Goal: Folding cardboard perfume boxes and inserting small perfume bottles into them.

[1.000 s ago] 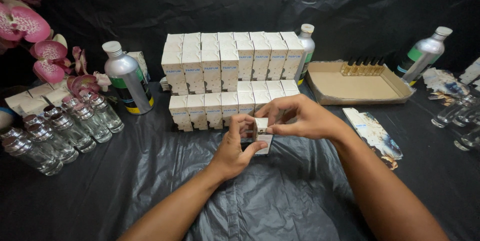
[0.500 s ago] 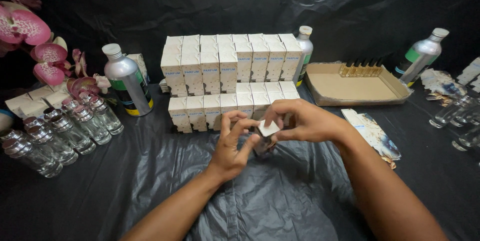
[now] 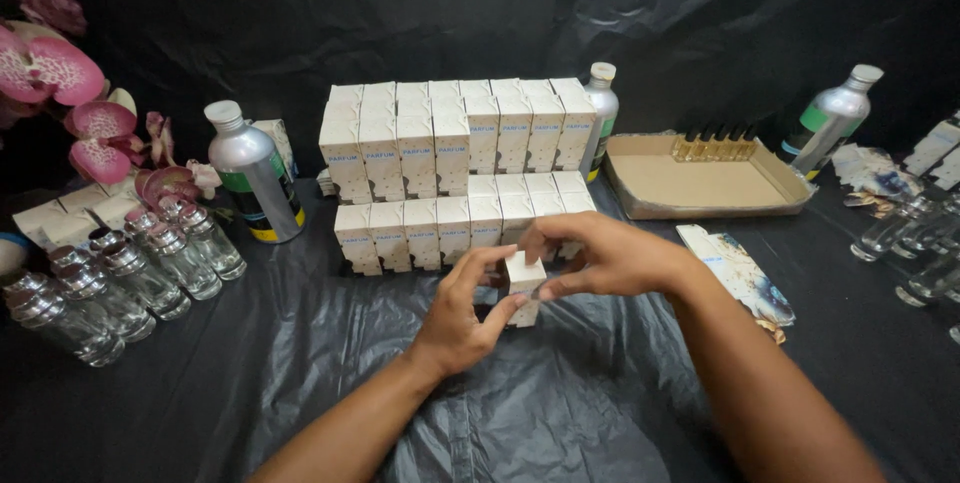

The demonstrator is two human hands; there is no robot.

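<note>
Head camera is looking down at both hands meeting in the lower centre of the frame, where they are working on one small white box (image 3: 524,278) just in front of the stacked white boxes (image 3: 455,158). The left hand (image 3: 462,318) is cupping the box from below, thumb and fingers curling closed around its lower body, so its grip is firmly shut on the carton. The right hand (image 3: 610,258) is reaching in from the right, its fingertips pinching the top of the same box, where the flap seems to be; that grip is closed on the box as well. To do this well, the lower hand is best holding the carton steady and upright without crushing its thin walls, while the upper fingertips are pressing squarely on the top so it sits flush. At the left of the frame, clear glass bottles (image 3: 110,278) with silver caps are standing in rows beside a silver canister (image 3: 252,173) and pink orchid flowers (image 3: 60,78). At the upper right, a shallow cardboard tray (image 3: 700,183) is holding a few small vials at its back edge, all resting on the black-covered table (image 3: 300,363).
</note>
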